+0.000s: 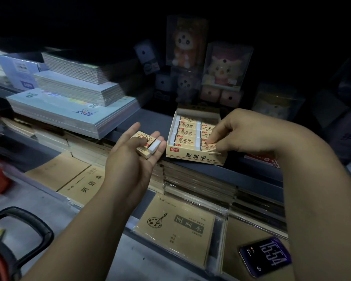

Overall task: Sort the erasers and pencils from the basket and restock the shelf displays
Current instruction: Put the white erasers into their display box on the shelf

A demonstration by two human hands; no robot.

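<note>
The dark shelf (150,121) is carrying an open display box (195,156) at its front edge, with rows of wrapped erasers lying inside. The left hand (130,159) is lying palm up just left of the box, thumb pinning a few loose erasers (148,144) against the palm. The right hand (241,132) is reaching over the box's front right corner, fingertips pinching a single eraser (209,147) there.

view: head, single | from: wearer's head | facing: forward and down | range: close above shelf (249,176)
</note>
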